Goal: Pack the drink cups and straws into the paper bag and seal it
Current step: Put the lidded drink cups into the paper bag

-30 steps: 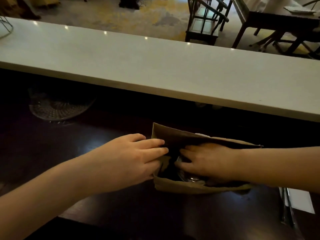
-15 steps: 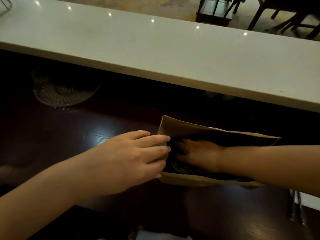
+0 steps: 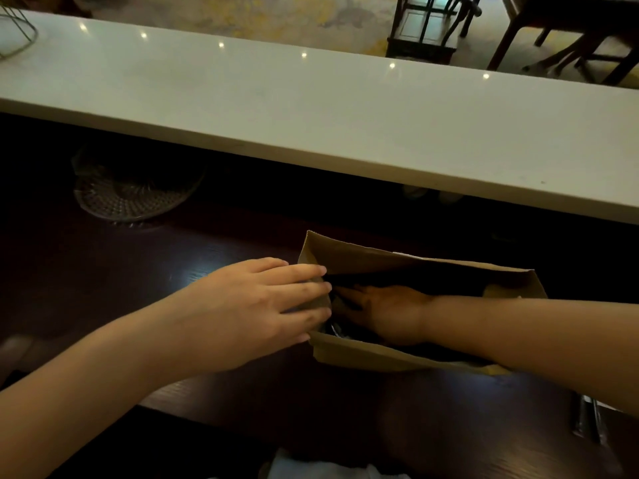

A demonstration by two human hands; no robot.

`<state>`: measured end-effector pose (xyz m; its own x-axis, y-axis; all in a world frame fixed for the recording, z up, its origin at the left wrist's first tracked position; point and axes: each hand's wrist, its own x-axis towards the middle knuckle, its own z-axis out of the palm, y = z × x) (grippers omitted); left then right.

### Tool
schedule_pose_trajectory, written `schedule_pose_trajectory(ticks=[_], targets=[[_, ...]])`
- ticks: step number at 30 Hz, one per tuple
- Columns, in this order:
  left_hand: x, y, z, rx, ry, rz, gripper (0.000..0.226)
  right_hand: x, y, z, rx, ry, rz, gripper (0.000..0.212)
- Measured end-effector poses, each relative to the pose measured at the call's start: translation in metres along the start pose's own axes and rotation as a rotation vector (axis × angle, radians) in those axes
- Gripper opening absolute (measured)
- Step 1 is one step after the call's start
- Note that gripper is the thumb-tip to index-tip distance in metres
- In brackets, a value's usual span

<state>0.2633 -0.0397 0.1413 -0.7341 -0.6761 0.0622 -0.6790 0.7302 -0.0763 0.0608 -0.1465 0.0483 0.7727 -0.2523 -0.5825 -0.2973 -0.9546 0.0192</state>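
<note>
A brown paper bag [image 3: 363, 257] stands open on the dark wooden table. My left hand [image 3: 256, 302] grips its left end wall, with the fingers folded over the rim. My right hand [image 3: 387, 309] is deep inside the bag up to the wrist, fingers stretched flat toward the left end on dark contents. A small glint of a cup lid [image 3: 334, 329] shows in the bag's near left corner; the rest of the contents is hidden in shadow. Thin dark stick-like items [image 3: 587, 423], possibly wrapped straws, lie on the table at the lower right.
A long white counter [image 3: 311, 108] runs across just behind the bag, overhanging the dark table. A round woven mat [image 3: 131, 191] lies at the far left under it. Something white [image 3: 311, 471] shows at the bottom edge. Dark chairs [image 3: 425, 29] stand beyond the counter.
My right hand has sunk from the bag's mouth down to its bottom, with the fingers now stretched out. My left hand has stayed on the bag's left end.
</note>
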Motion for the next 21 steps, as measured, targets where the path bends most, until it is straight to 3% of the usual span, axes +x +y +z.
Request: schedule_pose_trajectory(ticks=[6,11,17,21], targets=[[0.005,0.002,-0.010,0.008,-0.010,-0.011,0.041,-0.015,0.004,-0.007,-0.042,-0.016,0.028,0.070],[0.018,0.006,-0.016,0.039,0.007,-0.071,0.044,-0.060,0.009,-0.033,-0.019,0.100,0.037,0.055],[0.049,0.027,-0.021,-0.033,0.049,-0.196,0.043,-0.150,0.013,-0.053,0.173,0.564,0.093,0.021],[0.083,0.067,-0.023,-0.119,0.264,-0.325,0.033,-0.203,0.009,-0.030,0.316,0.908,0.247,0.018]])
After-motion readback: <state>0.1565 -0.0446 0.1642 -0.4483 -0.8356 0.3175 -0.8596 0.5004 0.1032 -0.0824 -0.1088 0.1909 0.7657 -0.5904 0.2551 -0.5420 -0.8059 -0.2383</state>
